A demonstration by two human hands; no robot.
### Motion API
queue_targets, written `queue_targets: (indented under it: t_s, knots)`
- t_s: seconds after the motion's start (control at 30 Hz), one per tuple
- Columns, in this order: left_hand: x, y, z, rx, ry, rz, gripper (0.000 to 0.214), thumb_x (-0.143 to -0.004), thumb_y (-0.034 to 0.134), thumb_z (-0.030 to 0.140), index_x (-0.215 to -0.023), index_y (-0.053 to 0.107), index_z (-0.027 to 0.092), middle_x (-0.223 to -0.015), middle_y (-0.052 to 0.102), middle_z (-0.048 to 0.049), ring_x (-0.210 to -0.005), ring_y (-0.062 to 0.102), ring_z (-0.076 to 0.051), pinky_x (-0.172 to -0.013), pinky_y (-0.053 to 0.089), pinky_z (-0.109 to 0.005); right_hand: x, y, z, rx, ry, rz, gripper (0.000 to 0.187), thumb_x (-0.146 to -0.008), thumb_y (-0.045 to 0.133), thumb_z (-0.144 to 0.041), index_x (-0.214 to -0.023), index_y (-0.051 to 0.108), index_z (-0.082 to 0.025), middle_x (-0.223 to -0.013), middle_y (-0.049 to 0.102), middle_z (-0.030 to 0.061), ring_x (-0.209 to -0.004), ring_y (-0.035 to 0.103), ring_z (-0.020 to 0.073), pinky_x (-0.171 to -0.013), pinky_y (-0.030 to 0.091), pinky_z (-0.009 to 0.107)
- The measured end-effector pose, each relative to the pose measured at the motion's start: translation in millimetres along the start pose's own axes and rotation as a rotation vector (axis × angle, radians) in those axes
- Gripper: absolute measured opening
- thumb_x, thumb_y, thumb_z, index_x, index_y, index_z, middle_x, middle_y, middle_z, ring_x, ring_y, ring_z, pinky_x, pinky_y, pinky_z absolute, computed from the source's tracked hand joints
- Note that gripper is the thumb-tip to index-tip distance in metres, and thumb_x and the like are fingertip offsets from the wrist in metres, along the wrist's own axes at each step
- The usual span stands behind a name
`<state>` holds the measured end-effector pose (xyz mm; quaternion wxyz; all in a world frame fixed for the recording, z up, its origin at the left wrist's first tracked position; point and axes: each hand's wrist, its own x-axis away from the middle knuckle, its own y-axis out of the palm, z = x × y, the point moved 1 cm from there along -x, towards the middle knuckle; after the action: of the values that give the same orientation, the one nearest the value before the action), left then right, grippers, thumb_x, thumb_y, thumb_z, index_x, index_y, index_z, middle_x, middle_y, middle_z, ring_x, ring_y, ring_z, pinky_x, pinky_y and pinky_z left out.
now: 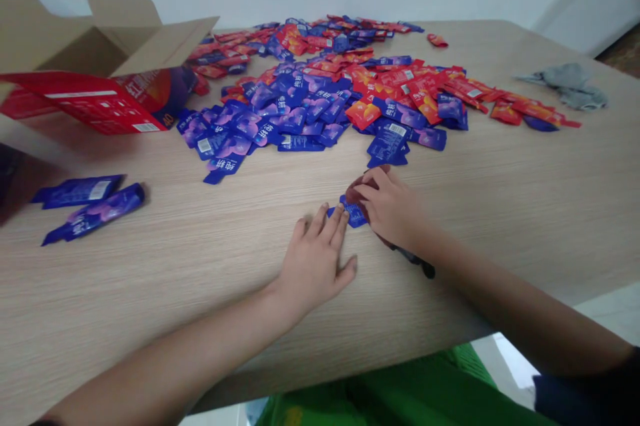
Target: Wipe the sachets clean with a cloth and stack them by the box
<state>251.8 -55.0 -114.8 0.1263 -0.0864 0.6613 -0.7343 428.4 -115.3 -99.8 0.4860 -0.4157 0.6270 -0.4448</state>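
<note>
A small blue sachet (pixel 356 214) lies flat on the table between my hands. My left hand (pixel 316 258) is open, palm down, and the tips of its stretched fingers rest on the sachet's left end. From above, my right hand (pixel 393 207) pinches a reddish-brown, cloth-like piece (pixel 359 191) over the sachet's right part. A dark object with a black rounded end (pixel 427 270) sticks out beneath the right wrist; most of it is hidden. Just beyond my right hand, blue sachets (pixel 389 143) lie at the edge of a large pile.
Red sachets (pixel 400 79) and blue sachets (pixel 295 96) spread across the table's back half. An open red carton (pixel 115 103) lies at the left. Two blue sachets (pixel 103 206) lie apart at left. A crumpled grey cloth (pixel 570 85) is at the far right.
</note>
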Motion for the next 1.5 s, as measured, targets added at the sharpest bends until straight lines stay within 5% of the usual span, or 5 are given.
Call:
queue_targets:
  t_s: [0.37, 0.53, 0.73, 1.23, 1.5]
  knots:
    - [-0.1, -0.2, -0.1, 0.0, -0.009, -0.023, 0.069, -0.093, 0.039, 0.047, -0.149, 0.032, 0.008, -0.158, 0.027, -0.0129, -0.143, 0.027, -0.036, -0.104, 0.033, -0.054, 19.4, -13.2, 62.5, 0.05, 0.175, -0.022, 0.029, -0.089, 0.044, -0.019, -0.1, 0.071, -0.023, -0.11, 0.057, 0.0127, -0.102, 0.053, 0.0316, -0.079, 0.049, 0.046]
    - [0.2, 0.8, 0.0, -0.012, -0.004, -0.007, 0.069, -0.093, 0.039, 0.047, -0.149, 0.032, 0.008, -0.158, 0.028, -0.0137, -0.143, 0.028, -0.036, -0.104, 0.033, -0.053, 3.5, -28.1, 36.5, -0.019, 0.105, 0.066, 0.026, -0.089, 0.046, -0.019, -0.099, 0.07, -0.023, -0.111, 0.057, 0.0108, -0.103, 0.054, 0.0279, -0.083, 0.048, 0.043]
    - [-0.3, 0.3, -0.7, -0.037, 0.006, -0.019, 0.068, -0.094, 0.036, 0.049, -0.146, 0.038, 0.006, -0.154, 0.037, -0.0159, -0.143, 0.028, -0.037, -0.102, 0.033, -0.054, 1.0, -6.2, -12.1, -0.03, -0.053, -0.023, 0.022, -0.087, 0.051, -0.018, -0.098, 0.069, -0.021, -0.111, 0.057, 0.0102, -0.099, 0.052, 0.0259, -0.079, 0.048, 0.039]
    - [0.2, 2.7, -0.6, -0.053, 0.001, -0.008, 0.069, -0.093, 0.038, 0.049, -0.15, 0.031, 0.01, -0.159, 0.026, -0.0128, -0.143, 0.028, -0.036, -0.101, 0.035, -0.051, 26.4, -13.4, 51.5, 0.01, 0.178, -0.008, 0.025, -0.089, 0.048, -0.02, -0.099, 0.071, -0.021, -0.108, 0.057, 0.011, -0.102, 0.054, 0.0284, -0.085, 0.049, 0.043]
    - [0.0, 2.2, -1.6, -0.047, 0.016, -0.006, 0.069, -0.094, 0.036, 0.049, -0.149, 0.033, 0.008, -0.157, 0.031, -0.0135, -0.143, 0.028, -0.036, -0.103, 0.034, -0.052, 9.4, -24.0, 2.1, -0.055, -0.021, 0.005, 0.021, -0.088, 0.05, -0.018, -0.097, 0.07, -0.019, -0.111, 0.058, 0.0098, -0.101, 0.054, 0.0241, -0.085, 0.048, 0.037]
